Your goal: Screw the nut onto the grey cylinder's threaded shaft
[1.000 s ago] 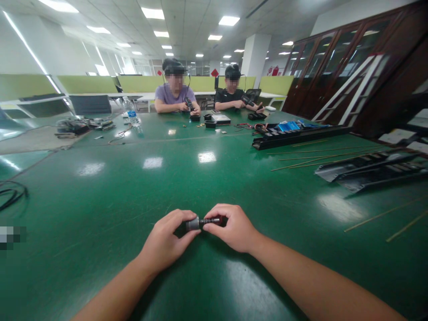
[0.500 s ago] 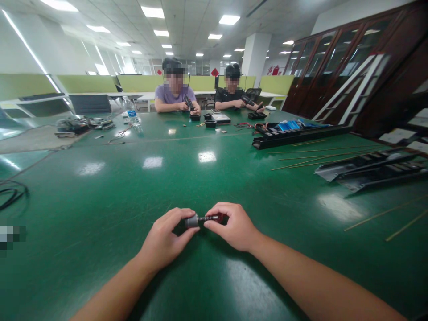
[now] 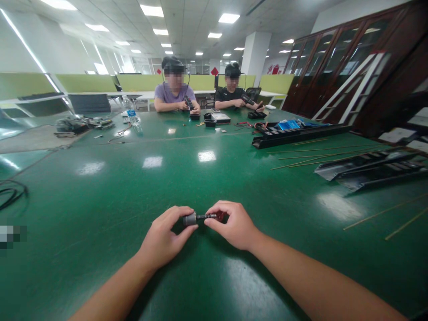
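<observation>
The left hand [image 3: 163, 234] is curling closed, gripping the grey cylinder of a small threaded part [image 3: 197, 218], while the right hand [image 3: 234, 225] is pinching its red end, partly hidden, between fingers and thumb. The part is sitting between the hands over a green table [image 3: 100, 214]. Black cable trays [image 3: 297, 136] and thin rods [image 3: 310, 157] are lying off to the right. Across the table, a co-worker [image 3: 174, 93] and another co-worker [image 3: 227, 97] are sitting, holding dark tools.
</observation>
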`<action>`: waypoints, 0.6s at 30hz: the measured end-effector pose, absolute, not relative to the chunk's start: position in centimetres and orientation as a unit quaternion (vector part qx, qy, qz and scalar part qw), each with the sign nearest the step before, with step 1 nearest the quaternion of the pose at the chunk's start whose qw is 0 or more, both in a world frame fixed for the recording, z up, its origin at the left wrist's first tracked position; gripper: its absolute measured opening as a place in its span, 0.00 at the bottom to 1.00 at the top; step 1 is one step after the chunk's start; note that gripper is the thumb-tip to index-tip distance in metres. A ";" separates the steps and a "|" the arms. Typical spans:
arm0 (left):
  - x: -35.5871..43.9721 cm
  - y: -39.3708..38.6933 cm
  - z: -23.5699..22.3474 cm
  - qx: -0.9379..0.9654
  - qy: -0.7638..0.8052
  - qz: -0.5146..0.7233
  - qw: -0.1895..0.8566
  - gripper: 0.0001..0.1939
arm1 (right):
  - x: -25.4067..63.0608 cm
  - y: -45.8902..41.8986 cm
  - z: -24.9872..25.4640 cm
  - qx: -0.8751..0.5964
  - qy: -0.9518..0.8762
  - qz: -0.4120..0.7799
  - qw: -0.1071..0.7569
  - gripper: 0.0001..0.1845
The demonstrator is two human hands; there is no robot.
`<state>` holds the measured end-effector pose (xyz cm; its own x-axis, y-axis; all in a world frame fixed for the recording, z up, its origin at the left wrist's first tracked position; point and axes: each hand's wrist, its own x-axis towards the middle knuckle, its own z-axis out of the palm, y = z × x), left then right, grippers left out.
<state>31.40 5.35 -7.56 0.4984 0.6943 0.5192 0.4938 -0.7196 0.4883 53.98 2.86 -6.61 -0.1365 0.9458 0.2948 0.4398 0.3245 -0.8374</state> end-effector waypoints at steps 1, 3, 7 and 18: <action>31.4 5.4 -7.6 0.854 0.348 0.361 0.140 0.16 | 54.0 2.9 -6.6 -0.500 -0.692 0.297 0.427 0.04; 31.4 5.4 -7.5 0.854 0.347 0.362 0.142 0.16 | 54.0 2.9 -6.7 -0.500 -0.691 0.299 0.429 0.04; 31.4 5.4 -7.4 0.852 0.352 0.360 0.144 0.16 | 54.0 2.9 -6.8 -0.499 -0.688 0.299 0.434 0.04; 31.1 5.4 -7.5 0.849 0.358 0.360 0.145 0.16 | 53.9 2.8 -6.7 -0.502 -0.683 0.295 0.441 0.03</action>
<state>31.13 5.41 -7.54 0.4847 0.7123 0.5076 0.5032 -0.7018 0.5043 53.88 2.82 -6.69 -0.1061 0.9461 0.3059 0.4253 0.3213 -0.8461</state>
